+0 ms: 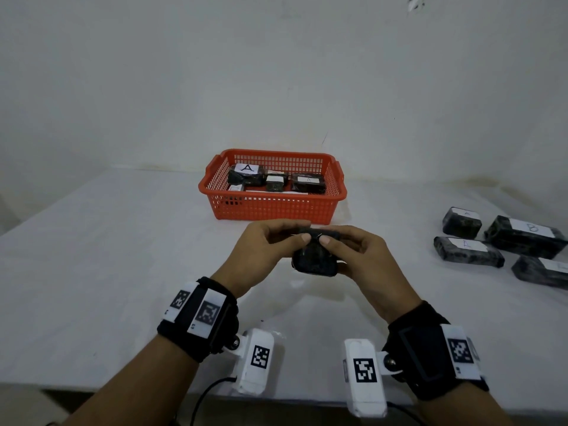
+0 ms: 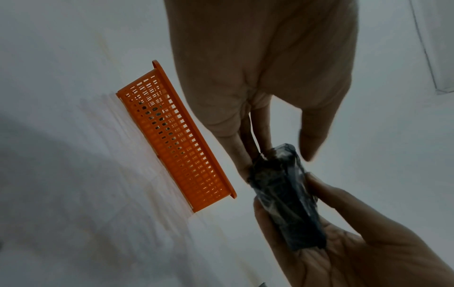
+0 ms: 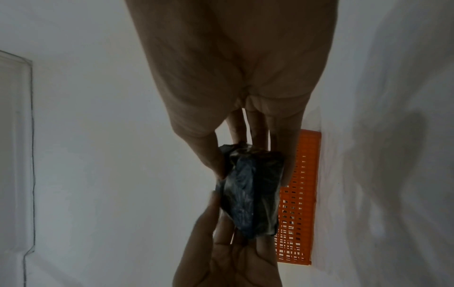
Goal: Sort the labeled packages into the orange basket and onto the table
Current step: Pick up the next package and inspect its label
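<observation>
Both hands hold one small black plastic-wrapped package (image 1: pixel 315 256) above the table, just in front of the orange basket (image 1: pixel 273 207). My left hand (image 1: pixel 270 244) pinches its left end between thumb and fingers; my right hand (image 1: pixel 353 250) grips its right end. No label shows on the held package (image 2: pixel 285 198), also seen in the right wrist view (image 3: pixel 250 192). The basket holds several black packages with white labels; two read "A" (image 1: pixel 247 169). The basket's side wall shows in both wrist views (image 2: pixel 176 139) (image 3: pixel 299 200).
Several more black labelled packages lie on the white table (image 1: pixel 123 256) at the right: one marked "B" (image 1: pixel 525 236), others (image 1: pixel 461 222) (image 1: pixel 468 252) (image 1: pixel 541 272) beside it. A plain wall stands close behind the basket. The table's front edge runs near my wrists.
</observation>
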A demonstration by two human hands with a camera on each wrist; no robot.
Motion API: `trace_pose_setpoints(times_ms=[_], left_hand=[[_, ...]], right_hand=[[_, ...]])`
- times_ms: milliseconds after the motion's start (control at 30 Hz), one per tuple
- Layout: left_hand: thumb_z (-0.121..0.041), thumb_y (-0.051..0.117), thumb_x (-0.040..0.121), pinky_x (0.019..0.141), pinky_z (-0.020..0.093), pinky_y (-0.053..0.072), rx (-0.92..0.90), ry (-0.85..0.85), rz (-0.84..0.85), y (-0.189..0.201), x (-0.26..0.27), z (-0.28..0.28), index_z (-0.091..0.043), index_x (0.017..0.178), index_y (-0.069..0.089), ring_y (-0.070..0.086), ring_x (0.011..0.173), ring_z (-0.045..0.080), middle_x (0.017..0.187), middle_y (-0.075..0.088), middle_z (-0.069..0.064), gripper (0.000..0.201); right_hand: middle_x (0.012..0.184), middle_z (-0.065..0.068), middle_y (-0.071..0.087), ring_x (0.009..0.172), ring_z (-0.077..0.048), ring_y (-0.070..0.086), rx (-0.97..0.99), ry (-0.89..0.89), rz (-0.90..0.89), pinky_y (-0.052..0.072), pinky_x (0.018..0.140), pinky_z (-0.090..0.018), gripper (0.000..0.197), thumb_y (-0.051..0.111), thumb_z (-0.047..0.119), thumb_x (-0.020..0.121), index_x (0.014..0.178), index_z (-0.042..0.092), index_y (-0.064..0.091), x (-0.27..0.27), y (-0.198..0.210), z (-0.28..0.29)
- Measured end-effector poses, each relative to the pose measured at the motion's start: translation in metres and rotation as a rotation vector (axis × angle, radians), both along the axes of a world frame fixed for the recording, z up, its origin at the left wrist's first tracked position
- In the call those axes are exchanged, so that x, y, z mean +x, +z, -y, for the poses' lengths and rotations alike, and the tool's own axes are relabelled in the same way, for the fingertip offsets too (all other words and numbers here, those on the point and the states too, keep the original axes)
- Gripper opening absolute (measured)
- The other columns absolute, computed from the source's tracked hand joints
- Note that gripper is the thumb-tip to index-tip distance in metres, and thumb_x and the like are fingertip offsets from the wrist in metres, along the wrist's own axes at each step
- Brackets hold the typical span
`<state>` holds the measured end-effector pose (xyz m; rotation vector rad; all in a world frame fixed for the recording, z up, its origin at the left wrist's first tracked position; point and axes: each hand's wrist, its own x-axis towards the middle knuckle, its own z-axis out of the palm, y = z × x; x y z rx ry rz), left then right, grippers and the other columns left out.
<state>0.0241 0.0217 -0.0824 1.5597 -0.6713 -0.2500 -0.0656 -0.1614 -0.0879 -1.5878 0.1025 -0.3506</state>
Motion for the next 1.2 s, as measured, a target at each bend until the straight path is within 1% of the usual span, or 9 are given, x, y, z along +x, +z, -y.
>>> trace_pose_setpoints(times_ms=[133, 233, 533, 633, 733, 833, 1000, 1067, 1200], left_hand=[[-0.006, 0.069, 0.096, 0.092, 0.026, 0.060, -0.035, 0.044, 0.021, 0.001, 0.001, 0.000, -0.007, 0.123, 0.073, 0.074, 0.108, 0.014, 0.114, 0.078, 0.004, 0.027], [-0.009, 0.069, 0.096, 0.095, 0.026, 0.059, -0.036, 0.006, -0.002, 0.002, 0.000, 0.000, -0.009, 0.126, 0.071, 0.073, 0.111, 0.013, 0.117, 0.077, 0.003, 0.030], [-0.009, 0.075, 0.092, 0.102, 0.039, 0.058, 0.065, -0.045, 0.018, 0.005, 0.005, -0.001, -0.016, 0.130, 0.069, 0.071, 0.115, 0.015, 0.122, 0.075, -0.001, 0.040], [-0.012, 0.078, 0.089, 0.100, 0.037, 0.058, 0.147, -0.062, 0.082, 0.006, 0.006, -0.001, -0.021, 0.129, 0.070, 0.071, 0.113, 0.013, 0.122, 0.074, -0.005, 0.042], [-0.004, 0.079, 0.087, 0.093, 0.033, 0.061, 0.115, -0.038, 0.064, 0.009, 0.007, -0.001, -0.019, 0.120, 0.071, 0.072, 0.107, 0.014, 0.115, 0.076, -0.004, 0.037], [0.002, 0.080, 0.083, 0.093, 0.031, 0.060, 0.057, -0.032, 0.036, 0.010, 0.007, -0.001, -0.018, 0.116, 0.071, 0.072, 0.110, 0.013, 0.114, 0.076, -0.004, 0.040], [0.005, 0.082, 0.080, 0.098, 0.036, 0.059, 0.005, -0.033, 0.062, 0.007, 0.004, 0.003, -0.013, 0.118, 0.070, 0.070, 0.114, 0.018, 0.116, 0.076, 0.001, 0.044], [-0.001, 0.083, 0.080, 0.099, 0.035, 0.058, 0.004, -0.051, 0.082, 0.009, 0.002, 0.003, -0.014, 0.121, 0.069, 0.070, 0.116, 0.015, 0.118, 0.076, 0.000, 0.045], [-0.034, 0.079, 0.081, 0.104, 0.039, 0.056, 0.002, -0.086, 0.030, 0.015, -0.004, 0.003, -0.019, 0.128, 0.068, 0.071, 0.116, 0.014, 0.121, 0.076, -0.003, 0.051]], right_hand=[[0.116, -0.010, 0.079, 0.106, -0.026, 0.077, 0.023, 0.047, -0.039, 0.062, 0.096, -0.047, 0.034, 0.078, 0.012, 0.091, 0.124, 0.010, 0.073, -0.001, -0.003, -0.001], [0.114, -0.008, 0.079, 0.106, -0.025, 0.077, -0.041, 0.027, -0.027, 0.060, 0.100, -0.047, 0.035, 0.080, 0.008, 0.089, 0.124, 0.010, 0.074, -0.002, -0.002, 0.003], [0.109, -0.008, 0.080, 0.107, -0.023, 0.077, -0.073, -0.035, 0.003, 0.061, 0.097, -0.050, 0.027, 0.077, 0.019, 0.092, 0.119, 0.013, 0.077, 0.000, 0.003, 0.004], [0.108, -0.005, 0.081, 0.106, -0.021, 0.076, -0.107, -0.043, 0.025, 0.061, 0.097, -0.046, 0.028, 0.079, 0.022, 0.091, 0.118, 0.015, 0.078, -0.002, 0.006, 0.006], [0.114, -0.008, 0.080, 0.110, -0.024, 0.076, -0.028, 0.005, 0.037, 0.061, 0.096, -0.042, 0.029, 0.068, 0.028, 0.099, 0.122, 0.013, 0.076, -0.005, 0.010, 0.007], [0.115, -0.011, 0.079, 0.108, -0.029, 0.076, 0.077, 0.021, -0.002, 0.060, 0.099, -0.045, 0.032, 0.060, 0.029, 0.103, 0.124, 0.008, 0.073, -0.006, 0.011, 0.007], [0.118, -0.016, 0.077, 0.110, -0.031, 0.075, 0.222, 0.127, -0.019, 0.062, 0.096, -0.040, 0.049, 0.066, 0.035, 0.088, 0.124, 0.002, 0.072, -0.009, 0.014, 0.001], [0.117, -0.013, 0.078, 0.111, -0.030, 0.075, 0.137, 0.068, 0.036, 0.062, 0.095, -0.039, 0.046, 0.072, 0.033, 0.085, 0.122, 0.006, 0.074, -0.007, 0.012, 0.003], [0.113, -0.002, 0.079, 0.106, -0.019, 0.076, -0.081, -0.062, 0.118, 0.060, 0.097, -0.036, 0.050, 0.083, 0.037, 0.073, 0.118, 0.017, 0.077, -0.009, 0.011, 0.009]])
